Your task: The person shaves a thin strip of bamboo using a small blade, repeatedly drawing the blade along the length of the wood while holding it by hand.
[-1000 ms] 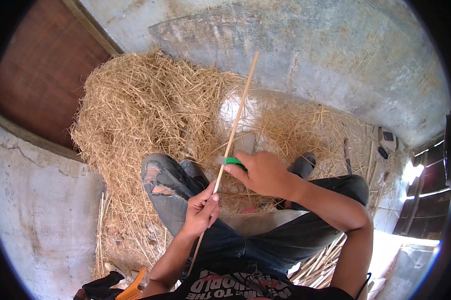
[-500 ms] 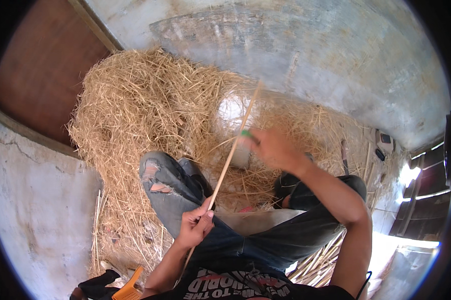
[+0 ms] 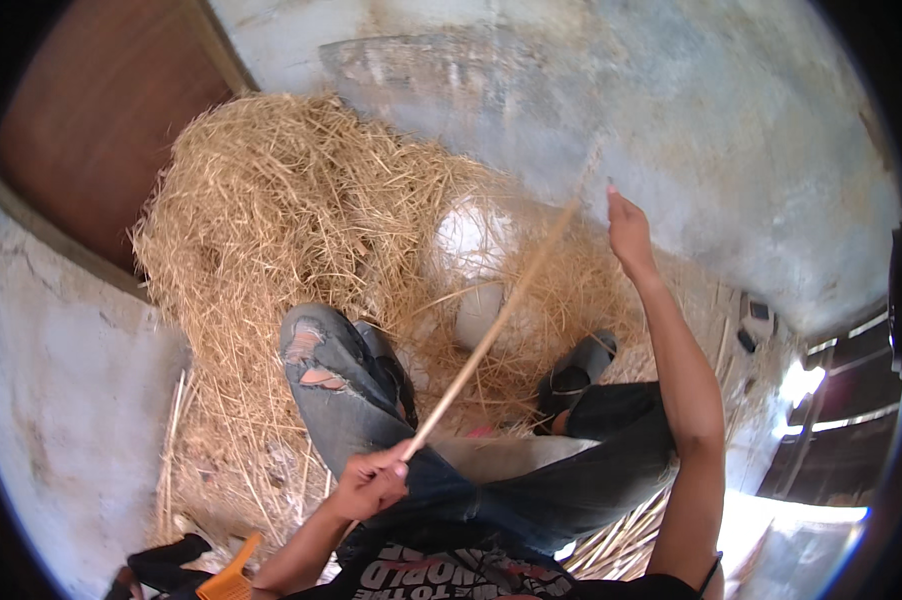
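Observation:
A long, pale, thin stick (image 3: 476, 358), bamboo-like, slants up and to the right from my lap. My left hand (image 3: 371, 482) is closed round its lower part, thumb on top. Near the stick's far end, my right hand (image 3: 629, 235) is raised to its right, apart from it. Its fingers are closed; a small dark tip pokes out above them, and the rest of whatever it holds is hidden. The stick's far end is smeared by motion against the wall.
A big straw heap (image 3: 271, 200) lies ahead and left, against the grey wall (image 3: 691, 90). Between my feet is a pale block (image 3: 479, 315) among loose straw. More sticks (image 3: 626, 535) lie beneath my right leg. An orange object (image 3: 229, 575) sits at lower left, a tape-measure-like case (image 3: 759, 320) at right.
My right hand has moved up and right from the stick's upper half to beyond its far end. The stick has tilted rightward, and my left hand has shifted slightly down and left.

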Available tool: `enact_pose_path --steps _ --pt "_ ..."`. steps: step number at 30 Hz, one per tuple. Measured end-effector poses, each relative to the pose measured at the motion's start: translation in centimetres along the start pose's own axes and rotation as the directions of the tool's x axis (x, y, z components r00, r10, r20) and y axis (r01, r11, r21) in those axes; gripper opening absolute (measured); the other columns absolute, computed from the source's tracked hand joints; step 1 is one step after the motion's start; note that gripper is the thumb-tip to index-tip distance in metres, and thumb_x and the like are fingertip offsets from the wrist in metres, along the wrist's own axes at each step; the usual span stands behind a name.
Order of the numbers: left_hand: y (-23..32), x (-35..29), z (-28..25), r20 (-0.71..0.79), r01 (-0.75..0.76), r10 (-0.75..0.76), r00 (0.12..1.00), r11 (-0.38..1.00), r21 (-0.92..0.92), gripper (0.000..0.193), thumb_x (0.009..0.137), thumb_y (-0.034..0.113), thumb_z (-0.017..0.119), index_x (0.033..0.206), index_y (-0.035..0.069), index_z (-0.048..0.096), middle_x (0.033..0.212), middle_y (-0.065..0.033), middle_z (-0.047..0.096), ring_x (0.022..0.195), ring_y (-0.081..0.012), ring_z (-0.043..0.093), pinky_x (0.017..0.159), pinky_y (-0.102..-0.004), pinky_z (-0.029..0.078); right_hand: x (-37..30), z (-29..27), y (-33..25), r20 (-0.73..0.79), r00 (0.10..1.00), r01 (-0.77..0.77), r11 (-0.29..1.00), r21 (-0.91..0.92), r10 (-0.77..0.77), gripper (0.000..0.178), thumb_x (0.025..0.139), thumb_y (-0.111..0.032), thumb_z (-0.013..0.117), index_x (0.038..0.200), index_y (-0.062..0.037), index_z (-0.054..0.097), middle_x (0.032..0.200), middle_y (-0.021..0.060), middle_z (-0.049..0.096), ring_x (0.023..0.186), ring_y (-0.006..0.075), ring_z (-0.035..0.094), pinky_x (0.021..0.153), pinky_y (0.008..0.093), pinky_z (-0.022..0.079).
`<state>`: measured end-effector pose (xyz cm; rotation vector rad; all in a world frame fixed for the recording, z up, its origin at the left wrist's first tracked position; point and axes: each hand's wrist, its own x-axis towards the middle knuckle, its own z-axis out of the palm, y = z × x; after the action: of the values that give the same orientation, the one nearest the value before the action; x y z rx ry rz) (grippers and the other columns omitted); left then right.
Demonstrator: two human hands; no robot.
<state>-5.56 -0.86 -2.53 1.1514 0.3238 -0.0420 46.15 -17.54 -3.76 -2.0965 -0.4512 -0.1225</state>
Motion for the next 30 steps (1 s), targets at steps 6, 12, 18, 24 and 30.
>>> enact_pose_path --steps 6,12,18,24,30 --pt "3.8 4.0 -1.5 -0.071 -0.106 0.108 0.992 0.994 0.022 0.043 0.109 0.023 0.036 0.148 0.005 0.041 0.054 0.0017 0.041 0.038 -0.0066 0.037 0.04 -0.0224 0.033 -3.4 -0.2 -11.7 0.315 0.947 -0.09 0.891 0.445 -0.062 0.04 0.104 -0.044 0.046 0.088 -0.0078 0.053 0.056 -0.0042 0.036 0.047 0.0051 0.032 0.043 0.0226 0.024" --pt "8.8 10.8 -0.8 0.079 -0.232 0.222 0.972 0.961 0.149 0.044 0.111 0.027 0.032 0.149 0.007 0.041 0.057 0.0015 0.043 0.041 -0.005 0.038 0.043 -0.0211 0.035 -8.1 1.2 -16.0 0.496 0.842 0.036 0.939 0.343 -0.213 0.04 0.107 -0.04 0.041 0.093 -0.0056 0.054 0.06 -0.0045 0.039 0.051 0.0032 0.034 0.047 0.0214 0.028" --pt "12.3 17.4 0.0 0.139 -0.263 0.243 0.96 0.954 0.147 0.047 0.11 0.033 0.031 0.145 0.004 0.044 0.055 -0.0002 0.047 0.041 -0.0068 0.042 0.046 -0.0208 0.036 -7.6 2.7 -15.8 0.509 0.831 0.047 0.941 0.336 -0.223 0.037 0.108 -0.032 0.041 0.105 -0.0034 0.064 0.064 -0.002 0.046 0.06 0.0078 0.045 0.058 0.0266 0.038" --pt "11.8 20.9 -1.2 0.099 -0.224 0.212 0.972 0.963 0.146 0.047 0.11 0.033 0.03 0.143 0.003 0.045 0.054 -0.0007 0.047 0.041 -0.0076 0.041 0.044 -0.0212 0.036 -5.4 4.0 -15.5 0.44 0.855 0.122 0.931 0.343 -0.274 0.032 0.106 -0.028 0.049 0.097 -0.0009 0.063 0.063 0.0035 0.049 0.06 0.0109 0.046 0.056 0.0291 0.038" --pt "10.9 20.6 -2.1 0.027 -0.143 0.141 0.99 0.98 0.138 0.048 0.11 0.033 0.03 0.143 0.002 0.045 0.052 -0.0015 0.046 0.037 -0.0086 0.038 0.041 -0.0218 0.035 -3.3 5.7 -15.8 0.388 0.861 0.242 0.935 0.258 -0.329 0.032 0.103 -0.025 0.054 0.087 0.0019 0.059 0.059 0.0112 0.047 0.053 0.015 0.041 0.051 0.0341 0.035"
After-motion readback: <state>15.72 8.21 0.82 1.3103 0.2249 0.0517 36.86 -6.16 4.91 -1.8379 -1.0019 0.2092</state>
